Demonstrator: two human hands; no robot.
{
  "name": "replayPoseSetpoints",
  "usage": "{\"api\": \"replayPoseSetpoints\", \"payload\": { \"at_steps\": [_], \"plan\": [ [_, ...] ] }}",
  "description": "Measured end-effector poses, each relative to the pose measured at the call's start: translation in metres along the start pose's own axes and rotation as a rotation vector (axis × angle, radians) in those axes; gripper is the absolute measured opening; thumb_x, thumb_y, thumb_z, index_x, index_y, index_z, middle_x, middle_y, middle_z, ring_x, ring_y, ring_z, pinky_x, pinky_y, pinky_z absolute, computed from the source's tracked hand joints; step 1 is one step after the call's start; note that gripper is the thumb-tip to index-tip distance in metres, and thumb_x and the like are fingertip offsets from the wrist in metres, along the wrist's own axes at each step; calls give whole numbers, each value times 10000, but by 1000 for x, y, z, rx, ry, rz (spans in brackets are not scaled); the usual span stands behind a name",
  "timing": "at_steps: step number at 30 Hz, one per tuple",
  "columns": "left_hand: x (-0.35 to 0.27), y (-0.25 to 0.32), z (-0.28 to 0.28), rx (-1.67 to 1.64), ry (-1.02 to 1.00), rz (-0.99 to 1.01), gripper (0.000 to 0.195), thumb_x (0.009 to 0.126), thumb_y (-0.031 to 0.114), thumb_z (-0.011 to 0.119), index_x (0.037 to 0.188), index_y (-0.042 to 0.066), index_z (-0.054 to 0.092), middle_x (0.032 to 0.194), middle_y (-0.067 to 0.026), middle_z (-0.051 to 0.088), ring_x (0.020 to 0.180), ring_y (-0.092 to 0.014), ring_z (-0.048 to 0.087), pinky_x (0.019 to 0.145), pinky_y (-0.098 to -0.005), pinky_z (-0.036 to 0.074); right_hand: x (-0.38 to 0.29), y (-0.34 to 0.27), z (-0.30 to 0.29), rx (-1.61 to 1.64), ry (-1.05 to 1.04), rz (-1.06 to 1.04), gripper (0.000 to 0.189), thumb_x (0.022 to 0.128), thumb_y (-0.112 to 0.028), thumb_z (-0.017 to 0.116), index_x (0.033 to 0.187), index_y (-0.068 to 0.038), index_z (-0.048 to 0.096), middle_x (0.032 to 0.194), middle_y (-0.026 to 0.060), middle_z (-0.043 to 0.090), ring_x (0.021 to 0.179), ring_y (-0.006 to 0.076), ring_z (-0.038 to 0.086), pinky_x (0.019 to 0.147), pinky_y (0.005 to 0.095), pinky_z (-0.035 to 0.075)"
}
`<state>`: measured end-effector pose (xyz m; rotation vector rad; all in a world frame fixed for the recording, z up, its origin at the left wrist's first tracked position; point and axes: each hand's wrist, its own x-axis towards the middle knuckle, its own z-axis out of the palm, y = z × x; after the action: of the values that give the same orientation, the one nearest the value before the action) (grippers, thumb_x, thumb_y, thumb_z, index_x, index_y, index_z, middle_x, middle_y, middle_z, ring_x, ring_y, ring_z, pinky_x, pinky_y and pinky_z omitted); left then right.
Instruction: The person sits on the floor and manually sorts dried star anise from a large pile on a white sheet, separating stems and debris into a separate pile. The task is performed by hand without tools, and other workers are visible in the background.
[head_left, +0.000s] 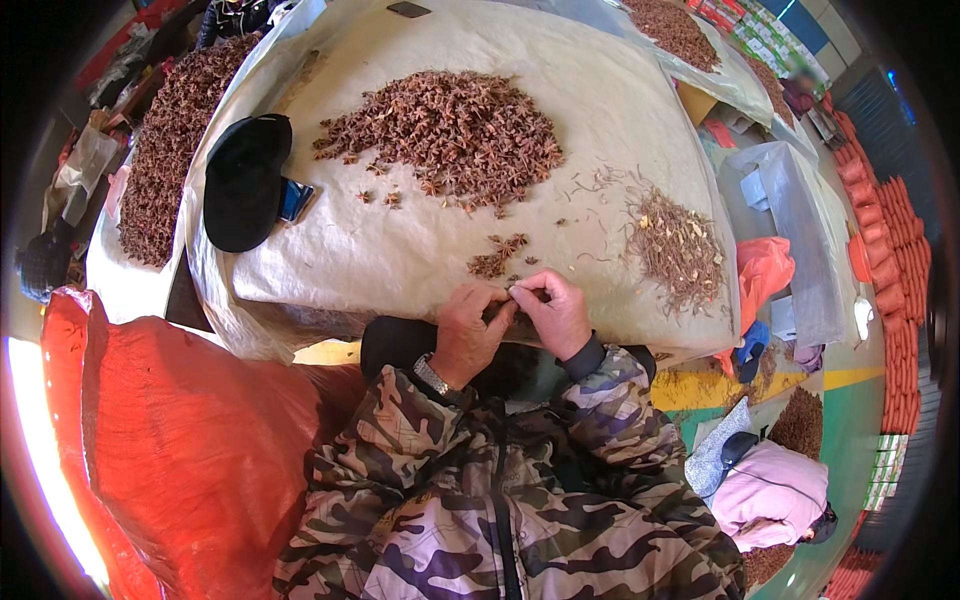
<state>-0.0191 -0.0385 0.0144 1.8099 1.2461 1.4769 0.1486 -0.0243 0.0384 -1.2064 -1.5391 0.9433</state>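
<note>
My left hand (468, 334), with a metal watch at its wrist, and my right hand (555, 311) meet at the near edge of the cloth-covered table (360, 255). Between their fingertips is a small dark piece, probably star anise; the fingers partly hide it. Just beyond my hands lies a small group of star anise (491, 262). Farther back is a large heap of star anise (457, 139), with a few loose pieces at its near left side. To the right, a pile of thin brown stems (679, 251) with pale bits spreads near the table's edge.
A black cap (247, 184) lies on the left beside a blue packet (296, 200); a phone (409, 9) is at the far edge. A large red sack (202, 450) stands at the left. A person in pink (772, 495) bends low at the right. More anise covers a neighbouring table (176, 150).
</note>
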Motion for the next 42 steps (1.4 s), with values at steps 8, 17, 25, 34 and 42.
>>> {"api": "replayPoseSetpoints", "payload": {
  "at_steps": [8,17,25,34,42],
  "plan": [
    [-13,-5,13,-211,91,-355,114,903,64,810,967,52,716,878,-98,693,791,-263,690,721,-384,553,0,4,4,-73,135,16,128,963,-101,809,974,-6,724,843,55,750,760,88,682,691,288,568],
    [-9,-6,-19,72,180,-200,129,952,128,773,1032,36,730,943,-137,704,856,-305,689,777,-411,548,32,36,-88,-782,540,-149,209,961,-125,778,1121,1,734,1011,131,733,786,207,686,734,338,570],
    [-9,-26,-47,331,144,-109,274,951,140,739,1179,1,676,1107,-199,664,1061,-412,626,907,-466,521,-11,34,-46,-687,149,-241,340,931,-213,807,1195,-17,719,1088,178,684,928,382,696,802,463,576],
    [-10,2,-32,387,-142,79,407,873,144,809,1250,47,691,1165,-178,666,1074,-407,615,927,-498,492,-11,0,-12,-748,-95,-370,288,922,-203,804,1162,-62,729,1093,153,657,948,371,678,801,461,559],
    [-19,-4,-31,323,-90,28,378,867,106,808,1213,25,680,1110,-182,670,1049,-412,629,920,-498,514,-10,23,-32,-626,-3,-283,164,926,-88,755,1078,-31,730,1009,180,644,951,403,658,826,479,553]
  ]
}}
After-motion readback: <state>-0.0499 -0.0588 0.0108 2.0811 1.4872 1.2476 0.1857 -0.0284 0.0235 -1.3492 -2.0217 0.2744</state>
